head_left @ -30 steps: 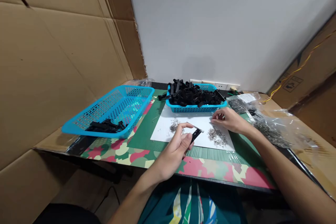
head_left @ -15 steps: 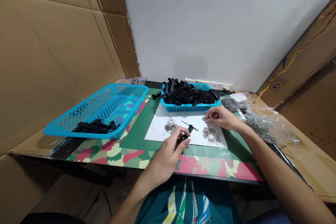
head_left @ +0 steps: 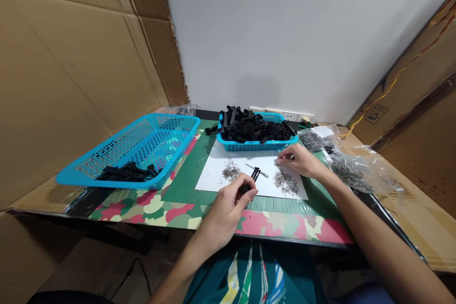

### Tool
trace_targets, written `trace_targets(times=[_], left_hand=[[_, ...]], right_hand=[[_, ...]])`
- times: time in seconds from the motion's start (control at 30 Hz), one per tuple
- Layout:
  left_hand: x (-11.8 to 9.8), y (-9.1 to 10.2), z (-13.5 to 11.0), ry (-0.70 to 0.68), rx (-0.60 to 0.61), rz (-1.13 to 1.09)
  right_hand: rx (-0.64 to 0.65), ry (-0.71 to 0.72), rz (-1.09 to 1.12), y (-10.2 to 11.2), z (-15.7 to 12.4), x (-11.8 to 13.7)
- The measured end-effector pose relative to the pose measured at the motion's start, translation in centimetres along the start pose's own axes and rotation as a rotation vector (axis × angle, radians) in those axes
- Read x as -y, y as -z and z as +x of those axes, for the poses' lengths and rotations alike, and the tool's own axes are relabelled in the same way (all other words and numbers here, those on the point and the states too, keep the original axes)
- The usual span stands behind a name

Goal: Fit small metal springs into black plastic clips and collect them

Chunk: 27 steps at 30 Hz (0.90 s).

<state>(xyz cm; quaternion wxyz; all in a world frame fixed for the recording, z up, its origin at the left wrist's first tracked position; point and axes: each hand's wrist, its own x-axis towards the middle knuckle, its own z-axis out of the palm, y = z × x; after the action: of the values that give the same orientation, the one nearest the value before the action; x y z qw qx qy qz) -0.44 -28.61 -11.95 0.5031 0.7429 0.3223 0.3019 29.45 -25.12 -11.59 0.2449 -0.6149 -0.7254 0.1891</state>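
Observation:
My left hand (head_left: 223, 213) is closed round a black plastic part (head_left: 255, 174), whose forked end sticks out beyond the fingers. Just behind that end, a thin pen-like tool (head_left: 262, 174) with a slim metal shaft lies on a white sheet (head_left: 207, 181). My right hand (head_left: 298, 158) rests at the sheet's far right, thumb and fingers pinched together; anything between the fingertips is too small to make out. Right below it is a pile of small metal pieces (head_left: 286, 183), perhaps springs. A second, darker pile of small metal pieces (head_left: 231, 171) lies beyond my left hand.
A blue basket (head_left: 256, 146) heaped with black plastic parts (head_left: 245, 126) stands behind the sheet. At left, a larger blue basket (head_left: 81, 183) holds several black parts. Clear bags of metal pieces (head_left: 351, 175) lie at right. Cardboard walls (head_left: 71, 57) flank the table.
My left hand has turned the black part slightly, so its forked end points more away from me. The right hand stays pinched in about the same place.

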Motion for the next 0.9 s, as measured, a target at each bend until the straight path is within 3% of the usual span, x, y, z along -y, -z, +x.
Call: trace_targets(times=[0.17, 0.47, 0.6, 0.77, 0.9], left_hand=[[-0.1, 0.0, 0.0, 0.006, 0.000, 0.006], [-0.4, 0.0, -0.1, 0.007, -0.010, 0.063], [-0.6, 0.0, -0.1, -0.020, -0.029, 0.118], [-0.6, -0.2, 0.0, -0.014, -0.081, 0.126], [-0.6, -0.2, -0.1, -0.006, -0.067, 0.117]], right_hand=[[0.007, 0.012, 0.007, 0.6, -0.3, -0.2], [0.012, -0.022, 0.068, -0.3, 0.0, 0.4], [-0.038, 0.084, 0.149, 0.0, -0.6, 2.1], [0.196, 0.235, 0.461, -0.3, -1.8, 5.7], [0.249, 0.232, 0.643, -1.5, -2.3, 7.4]])
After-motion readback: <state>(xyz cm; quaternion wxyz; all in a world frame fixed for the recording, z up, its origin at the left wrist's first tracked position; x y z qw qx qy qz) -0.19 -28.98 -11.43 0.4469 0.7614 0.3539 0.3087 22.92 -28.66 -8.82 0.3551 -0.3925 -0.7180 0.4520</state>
